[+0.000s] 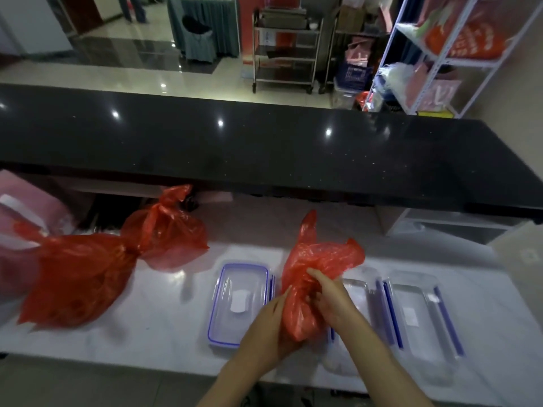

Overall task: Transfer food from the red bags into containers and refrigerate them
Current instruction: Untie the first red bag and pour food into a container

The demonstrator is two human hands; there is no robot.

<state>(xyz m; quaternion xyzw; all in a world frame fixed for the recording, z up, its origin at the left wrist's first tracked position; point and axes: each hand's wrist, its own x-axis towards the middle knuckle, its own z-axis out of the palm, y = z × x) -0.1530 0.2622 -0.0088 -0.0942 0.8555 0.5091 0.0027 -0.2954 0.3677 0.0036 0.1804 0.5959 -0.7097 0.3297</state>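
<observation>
A crumpled red bag (317,259) is held above the white counter between both hands. My left hand (273,324) grips its lower part from the left and below. My right hand (329,298) has its fingers pushed into the bag's folds from the right. Two more red bags sit to the left: a big knotted one (76,277) and a smaller tied one (164,230) behind it. A lidded clear container with blue clips (239,301) lies just left of my hands. Two more clear containers (358,292) (417,312) lie to the right, the nearer partly hidden by my right arm.
The white counter (147,324) runs left to right, with a raised black ledge (264,148) behind it. A pink item (26,201) sits at far left. A pale box (520,254) stands at the right edge. Beyond are a steel trolley (285,48) and white shelving (446,60).
</observation>
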